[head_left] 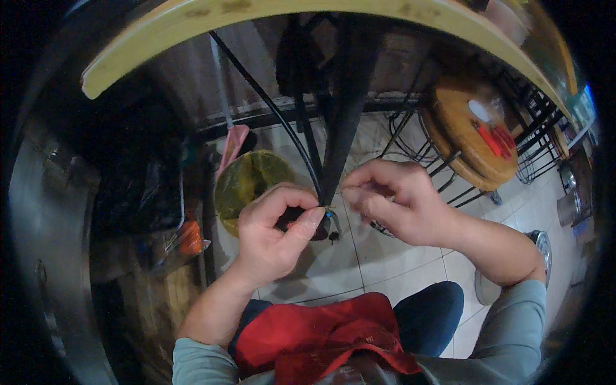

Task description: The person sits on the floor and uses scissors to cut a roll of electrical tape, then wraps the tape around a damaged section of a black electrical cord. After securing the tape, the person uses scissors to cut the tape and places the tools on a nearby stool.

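Observation:
A black cable (266, 96) runs down from under the table edge to my hands. Its stripped end shows thin coloured wires (330, 217), one of them blue. My left hand (276, 228) is closed in a pinch on the cable end, thumb and forefinger beside the wires. To its right, my right hand (401, 202) is held slightly higher, apart from the left. Its thumb and forefinger are pressed together; what lies between them, if anything, is too small to make out.
A pale yellow table edge (308, 8) arches across the top. Below it stand a dark table leg (350, 109), a pink dustpan (234, 144) and a yellow-green round seat (247, 183). On the right, a wooden stool (459, 138) bears red-handled tools (494, 139). A red apron (308, 327) covers my lap.

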`<state>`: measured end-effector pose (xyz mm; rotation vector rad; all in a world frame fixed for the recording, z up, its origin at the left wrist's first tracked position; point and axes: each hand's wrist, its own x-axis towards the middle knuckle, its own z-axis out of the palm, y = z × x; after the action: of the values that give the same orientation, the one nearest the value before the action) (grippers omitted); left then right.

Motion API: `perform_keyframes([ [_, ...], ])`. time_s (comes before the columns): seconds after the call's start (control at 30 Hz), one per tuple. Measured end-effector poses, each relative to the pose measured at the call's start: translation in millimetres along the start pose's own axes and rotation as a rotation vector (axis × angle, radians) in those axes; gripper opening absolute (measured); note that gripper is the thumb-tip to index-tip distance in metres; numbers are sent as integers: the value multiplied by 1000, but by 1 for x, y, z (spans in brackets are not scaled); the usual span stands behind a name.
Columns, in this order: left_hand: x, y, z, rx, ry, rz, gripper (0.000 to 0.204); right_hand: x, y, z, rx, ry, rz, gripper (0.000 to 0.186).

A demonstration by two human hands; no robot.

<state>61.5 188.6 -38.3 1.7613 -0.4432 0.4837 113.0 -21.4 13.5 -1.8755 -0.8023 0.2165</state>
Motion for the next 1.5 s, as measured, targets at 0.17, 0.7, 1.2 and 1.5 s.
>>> perform_keyframes([
  [0.17,-2,9,1,-306,-38,-276,8,8,2,-10,-737,29,-984,28],
  [0.7,8,10,-10,-812,-236,-587,17,31,-16,-22,-823,-273,-1208,34],
  [1.2,3,4,-7,-4,-61,142,14,24,-34,-16,401,-349,557,16],
  [1.5,-4,9,-4,-514,-193,-295,15,7,5,0,468,-189,209,15],
])
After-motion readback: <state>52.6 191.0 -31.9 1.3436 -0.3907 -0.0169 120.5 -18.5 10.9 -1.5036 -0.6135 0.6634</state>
